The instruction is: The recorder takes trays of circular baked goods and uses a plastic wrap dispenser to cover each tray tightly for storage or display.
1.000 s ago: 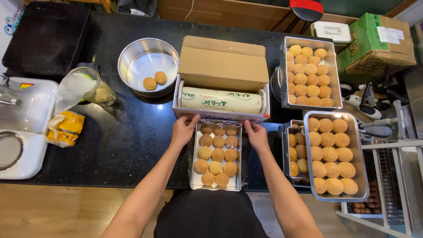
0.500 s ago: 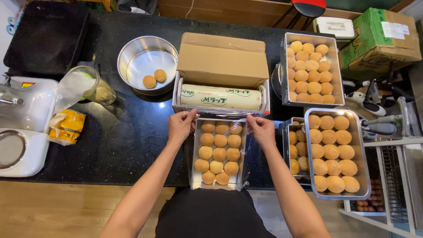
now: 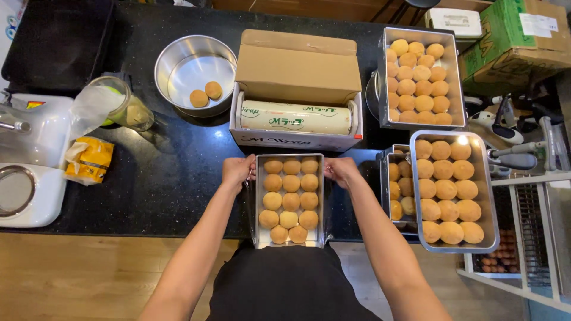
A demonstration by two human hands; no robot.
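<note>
In the head view the left hand [image 3: 237, 170] and the right hand [image 3: 340, 171] each grip closed on a far corner of the steel tray of round buns [image 3: 259, 202], which overhangs the near edge of the black surface [image 3: 172, 172], so an uneven pull could tip it and the buns could spill onto the floor.

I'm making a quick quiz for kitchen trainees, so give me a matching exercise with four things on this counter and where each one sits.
Things:
1. round metal bowl
2. roll of wrap
3. yellow packet
4. small tray of dough balls

Places:
A. between the left hand and right hand
B. in the open cardboard box
C. at the far left, beside the white appliance
D. left of the box, holding two dough balls

Pairs: 1-D, 2-B, 3-C, 4-A
</note>
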